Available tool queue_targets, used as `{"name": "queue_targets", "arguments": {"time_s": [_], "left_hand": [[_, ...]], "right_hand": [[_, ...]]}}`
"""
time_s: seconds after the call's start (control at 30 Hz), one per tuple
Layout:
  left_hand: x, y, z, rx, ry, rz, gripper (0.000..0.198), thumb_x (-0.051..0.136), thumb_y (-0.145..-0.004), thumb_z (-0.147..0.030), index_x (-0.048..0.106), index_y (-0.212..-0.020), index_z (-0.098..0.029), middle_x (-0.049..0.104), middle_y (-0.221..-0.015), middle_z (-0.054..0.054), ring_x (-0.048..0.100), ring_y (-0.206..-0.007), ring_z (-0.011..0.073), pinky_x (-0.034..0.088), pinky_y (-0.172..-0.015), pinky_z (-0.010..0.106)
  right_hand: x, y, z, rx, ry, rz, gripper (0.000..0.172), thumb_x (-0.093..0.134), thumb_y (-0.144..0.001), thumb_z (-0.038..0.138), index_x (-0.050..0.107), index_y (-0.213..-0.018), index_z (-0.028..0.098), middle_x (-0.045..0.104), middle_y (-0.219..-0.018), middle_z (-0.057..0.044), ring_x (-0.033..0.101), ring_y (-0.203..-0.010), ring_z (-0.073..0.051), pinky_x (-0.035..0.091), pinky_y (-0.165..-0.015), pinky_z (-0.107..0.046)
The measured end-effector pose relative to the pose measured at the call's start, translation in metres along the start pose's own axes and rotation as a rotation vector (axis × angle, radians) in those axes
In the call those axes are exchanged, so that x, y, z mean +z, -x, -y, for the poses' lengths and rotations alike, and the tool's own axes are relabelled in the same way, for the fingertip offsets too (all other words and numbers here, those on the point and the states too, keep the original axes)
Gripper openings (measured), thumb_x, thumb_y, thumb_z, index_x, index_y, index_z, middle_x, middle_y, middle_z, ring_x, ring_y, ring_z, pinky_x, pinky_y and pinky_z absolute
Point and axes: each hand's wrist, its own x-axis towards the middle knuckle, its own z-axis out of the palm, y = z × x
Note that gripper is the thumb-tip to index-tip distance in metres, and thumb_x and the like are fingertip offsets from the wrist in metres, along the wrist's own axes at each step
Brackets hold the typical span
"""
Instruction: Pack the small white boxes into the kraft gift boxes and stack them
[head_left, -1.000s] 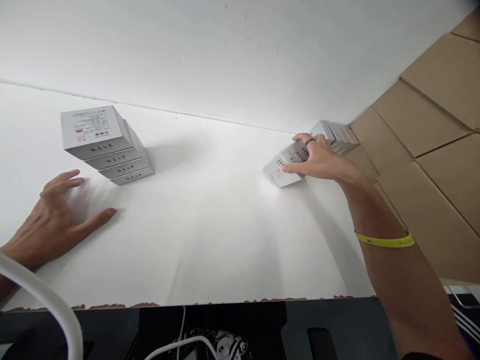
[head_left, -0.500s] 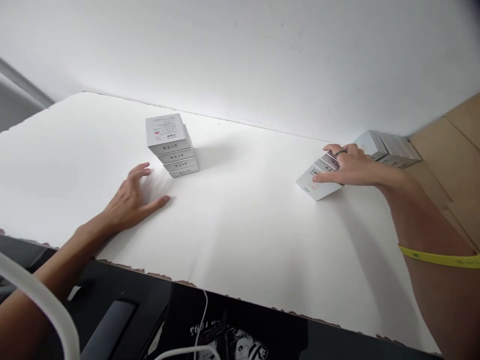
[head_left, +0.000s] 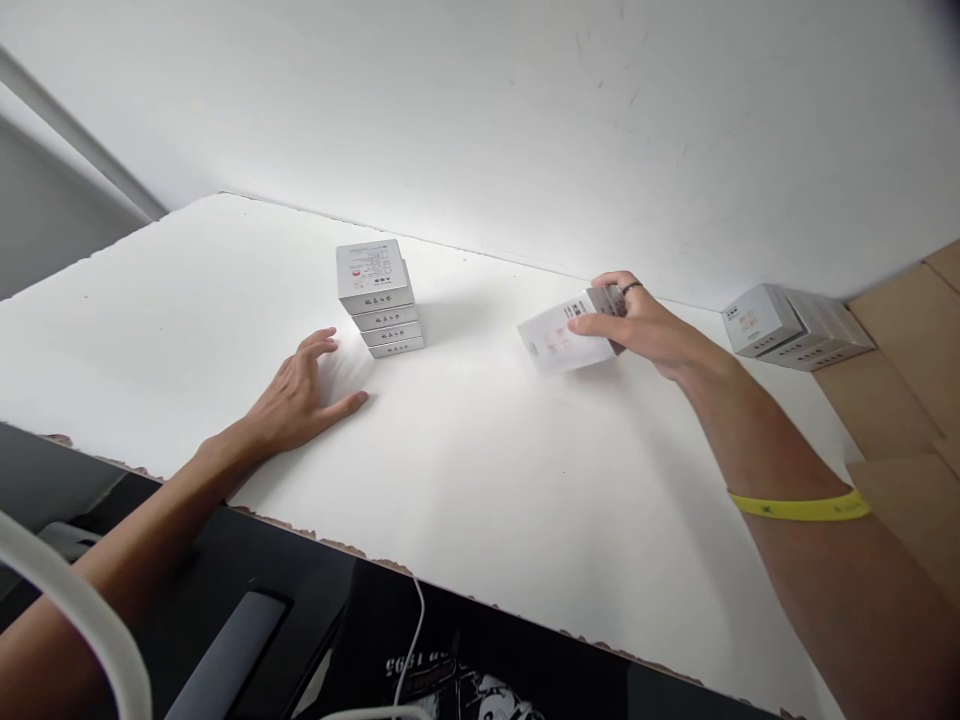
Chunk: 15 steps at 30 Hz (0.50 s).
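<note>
My right hand (head_left: 645,325) grips a small white box (head_left: 559,340) with printed labels, held just above the white table (head_left: 487,470) near its middle. A ring sits on one finger and a yellow band on the wrist. My left hand (head_left: 304,395) rests flat on the table, fingers spread, holding nothing. Just beyond its fingertips stands a stack of several white boxes (head_left: 379,297). More white boxes (head_left: 795,322) lie at the far right against the wall.
Brown cardboard cartons (head_left: 900,390) line the right side. A white wall (head_left: 480,110) backs the table. The table's rough front edge (head_left: 420,575) runs diagonally, with dark surfaces and white cables (head_left: 409,640) below it.
My right hand has lifted a box away from the group at the far right and carried it left toward the table's middle. The view has swung left. My left hand stays flat.
</note>
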Motion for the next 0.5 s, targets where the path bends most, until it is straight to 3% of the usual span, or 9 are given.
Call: {"name": "queue_targets", "arguments": {"time_s": [0.13,0.27,0.33,0.5], "left_hand": [[0.001,0.002,0.001,-0.005,0.014,-0.004,0.072,0.06,-0.095,-0.072,0.032,-0.142,-0.025,0.035,-0.17,0.023,0.045,-0.156,0.043,0.042,-0.125,0.069],[0.002,0.004,-0.001,0.008,0.034,-0.006,0.072,0.061,-0.095,-0.071,0.032,-0.142,-0.024,0.034,-0.171,0.024,0.045,-0.157,0.0422,0.041,-0.126,0.068],[0.002,0.005,-0.001,0.015,0.043,-0.002,0.072,0.061,-0.096,-0.07,0.033,-0.142,-0.023,0.034,-0.171,0.025,0.044,-0.158,0.0415,0.04,-0.126,0.068],[0.004,0.005,0.0,0.031,0.045,-0.005,0.071,0.061,-0.097,-0.069,0.032,-0.143,-0.023,0.032,-0.172,0.025,0.042,-0.159,0.0408,0.038,-0.127,0.069]], "right_hand": [[0.058,-0.026,0.019,-0.022,-0.086,-0.083,0.094,0.079,-0.069,0.069,0.038,-0.147,0.035,0.051,-0.139,-0.009,0.061,-0.125,-0.031,0.064,-0.096,-0.05],[0.104,-0.038,0.042,-0.09,-0.037,-0.169,0.109,0.083,-0.063,0.056,0.029,-0.156,0.035,0.037,-0.148,-0.012,0.04,-0.148,-0.036,0.046,-0.122,-0.061],[0.117,-0.039,0.048,-0.136,0.017,-0.194,0.109,0.082,-0.064,0.055,0.029,-0.156,0.033,0.037,-0.147,-0.013,0.038,-0.148,-0.038,0.038,-0.126,-0.065],[0.13,-0.045,0.041,-0.268,0.187,-0.284,0.104,0.073,-0.075,0.059,0.022,-0.157,0.024,0.038,-0.15,-0.021,0.041,-0.148,-0.042,0.039,-0.122,-0.067]]}}
